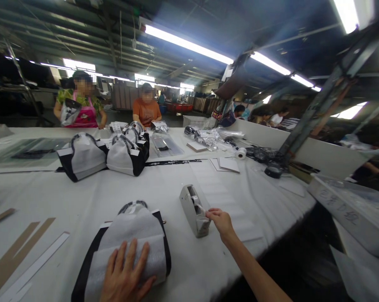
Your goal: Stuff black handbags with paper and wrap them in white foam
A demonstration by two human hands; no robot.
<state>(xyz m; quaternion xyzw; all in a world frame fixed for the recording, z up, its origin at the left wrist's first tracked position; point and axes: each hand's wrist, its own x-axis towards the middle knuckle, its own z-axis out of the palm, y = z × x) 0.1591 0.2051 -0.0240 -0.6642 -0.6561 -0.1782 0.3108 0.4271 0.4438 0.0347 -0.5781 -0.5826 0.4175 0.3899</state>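
Observation:
A black handbag [167, 247] lies on the white table in front of me, its front covered by a sheet of white foam wrap [154, 243] and its handle wrapped too. My left hand [126, 268] rests flat on the foam with fingers spread. To the right of the bag stands a grey tape dispenser [189, 205] holding a roll of clear tape. The fingers of my right hand [221, 220] are pinched at the dispenser's cutting end, on the end of the tape.
Several wrapped handbags [87, 155] stand further back. Brown and white strips [22, 247] lie at the left. White cards [229, 164], a black tape roll [273, 170] and clear plastic bags [208, 136] lie at the right. Two people [147, 109] stand across the table. A marked plastic bin [349, 209] stands beyond the right edge.

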